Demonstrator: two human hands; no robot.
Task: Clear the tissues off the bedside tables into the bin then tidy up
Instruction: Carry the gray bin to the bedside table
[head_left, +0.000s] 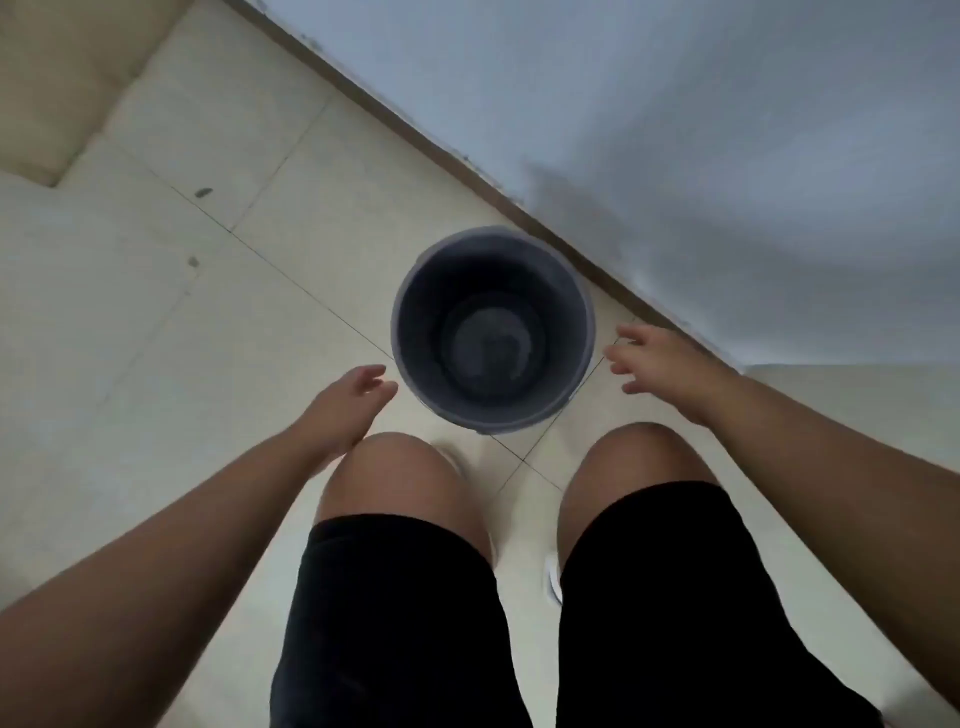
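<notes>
A round dark grey bin (410, 291) stands on the pale tiled floor, close to the wall, and I look straight down into it. Nothing shows inside it. My left hand (345, 402) reaches toward the bin's left side, fingers relaxed and holding nothing, just short of the rim. My right hand (657, 364) is spread to the right of the bin, also holding nothing and apart from it. No tissues or bedside tables are in view.
My bent knees in black shorts (395, 613) fill the lower middle, just in front of the bin. A white wall (675, 130) with a brown skirting board (415, 140) runs diagonally behind the bin. A beige surface (57, 78) lies at the top left.
</notes>
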